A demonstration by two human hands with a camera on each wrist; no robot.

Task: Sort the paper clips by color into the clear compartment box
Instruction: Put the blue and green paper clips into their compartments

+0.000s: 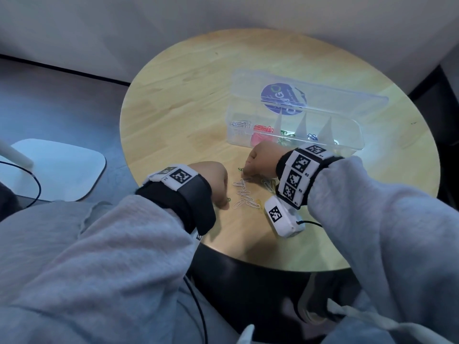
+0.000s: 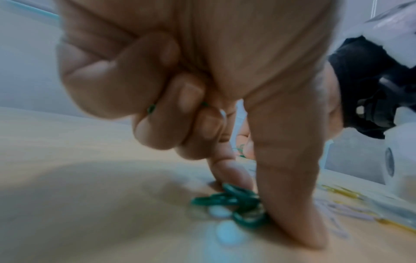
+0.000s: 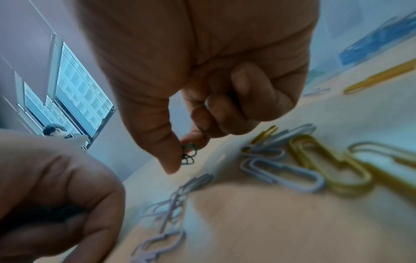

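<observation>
At lower centre of the head view both hands pinch green paper clips: the left hand [image 1: 213, 181] against the surface, the right hand [image 1: 260, 158] just above it, nearer the clear compartment box [image 1: 347, 135] toward upper right.

Both fists knuckles-up: left hand [image 1: 211, 180] fingertips down, right hand [image 1: 260, 158] pinching

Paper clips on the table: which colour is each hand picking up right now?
Green. The left hand pinches green clips against the table; the right hand pinches a green clip, leaving white and yellow ones lying.
</observation>
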